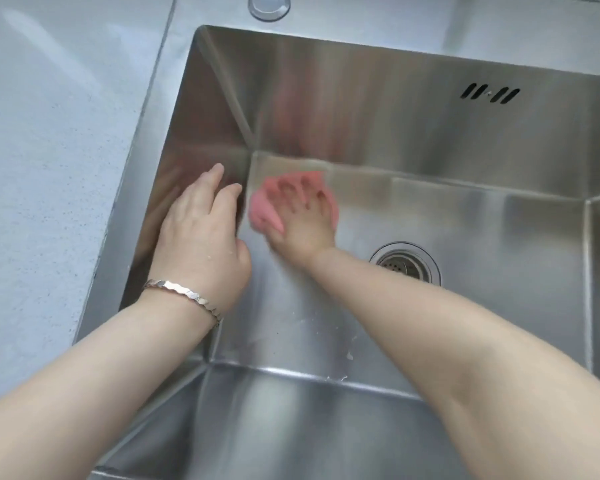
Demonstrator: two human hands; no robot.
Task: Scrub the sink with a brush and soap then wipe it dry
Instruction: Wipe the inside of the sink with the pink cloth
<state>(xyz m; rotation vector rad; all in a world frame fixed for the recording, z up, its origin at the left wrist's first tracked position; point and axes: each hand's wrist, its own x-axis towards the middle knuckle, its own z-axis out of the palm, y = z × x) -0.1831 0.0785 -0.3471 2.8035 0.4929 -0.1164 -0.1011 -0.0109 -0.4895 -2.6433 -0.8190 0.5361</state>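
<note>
A pale grey speckled countertop (42,161) borders the steel basin on the left. At the top edge, a round clear-rimmed fitting (269,5) sits on the flat steel ledge, only partly in view. A silver faceted bracelet (184,295) circles one wrist.

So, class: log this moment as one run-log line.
phase: wiping | right hand: pressing pink cloth on sink floor | left hand: on left wall

A pink cloth (293,199) against the brushed silver-grey steel of the sink (413,133); pale grey surface (49,133) with fine dark speckles; a silver bracelet (184,294) with faceted pattern
</note>
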